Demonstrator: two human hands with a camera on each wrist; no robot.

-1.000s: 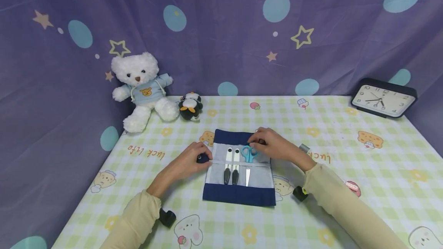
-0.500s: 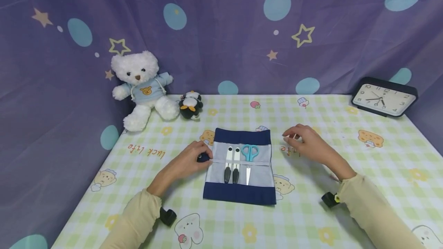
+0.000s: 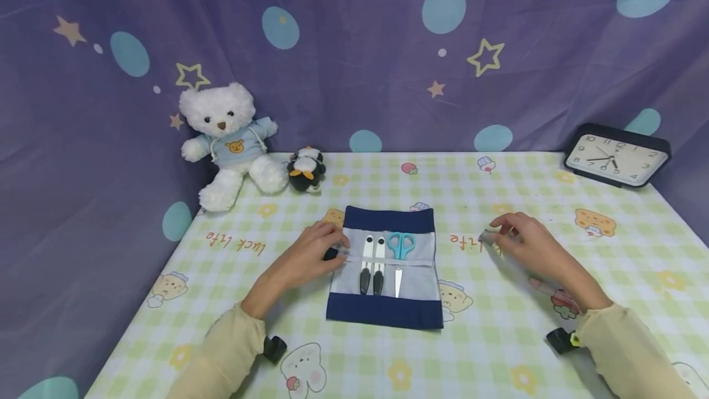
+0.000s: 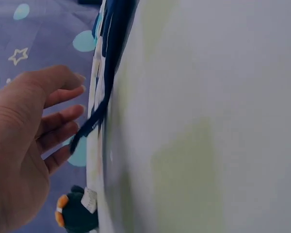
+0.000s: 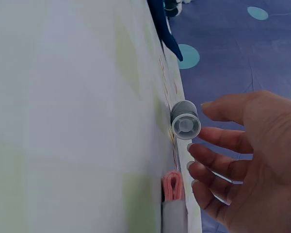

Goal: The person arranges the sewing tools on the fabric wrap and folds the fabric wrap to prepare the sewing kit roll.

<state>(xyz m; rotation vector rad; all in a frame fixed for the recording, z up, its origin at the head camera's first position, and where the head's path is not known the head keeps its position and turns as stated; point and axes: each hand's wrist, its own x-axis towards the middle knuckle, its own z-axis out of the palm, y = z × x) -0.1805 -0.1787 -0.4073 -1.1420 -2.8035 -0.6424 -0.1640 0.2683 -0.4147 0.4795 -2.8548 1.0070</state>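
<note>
In the head view, a navy and grey fabric tool roll (image 3: 384, 311) lies unrolled. A pale band across it holds blue-handled scissors (image 3: 401, 245) and two slim white tools (image 3: 373, 263) with black ends. At its left edge is my left hand (image 3: 310, 252), fingers relaxed beside a navy strap (image 3: 330, 253). The left wrist view shows this strap (image 4: 94, 119) beside the fingertips, with no grip on it. To the right, my right hand (image 3: 528, 242) reaches around a grey thread spool (image 3: 488, 237). In the right wrist view, thumb and fingers are spread beside the spool (image 5: 185, 121).
A pink and grey folded item (image 5: 173, 187) lies near the right hand. At the back left sit a white teddy bear (image 3: 227, 140) and a small penguin toy (image 3: 306, 169). A black-framed clock (image 3: 617, 156) stands at the back right. A checked cloth (image 3: 399, 356) covers the table.
My right hand has left the scissors and moved right to the thread spool. My left hand has let go of the strap at the roll's left edge, its fingers loosening.
</note>
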